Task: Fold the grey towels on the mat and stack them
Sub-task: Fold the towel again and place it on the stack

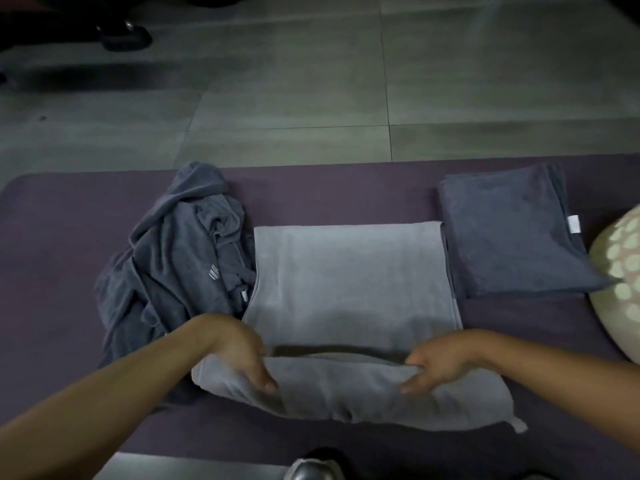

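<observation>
From the head camera we look down on a purple mat [69, 237] laid over a grey tiled floor [311, 81], and at its centre lies a light grey towel [349, 275], spread flat with its near edge lifted and rolled toward us. Our left hand [242, 355] grasps that raised edge at about seven o'clock of the towel, fingers curled over the fold with the thumb tucked against the cloth; our right hand [436, 362] grips the same edge at about five o'clock, fingers bunched into the fabric — both hands are closed on the towel, none hanging free. At nine o'clock from the light towel, touching its left side, sits a crumpled heap of dark grey towels [173, 258], unfolded and twisted. At two o'clock, just beside the towel's far right corner, rests a folded dark grey towel [509, 233], lying flat on the mat with a small white label [574, 224] showing at its right edge. A pale spotted cushion [620, 271] pokes in at three o'clock — touching the folded towel's near right corner. A dark shoe [124, 34] stands on the floor at eleven o'clock.
</observation>
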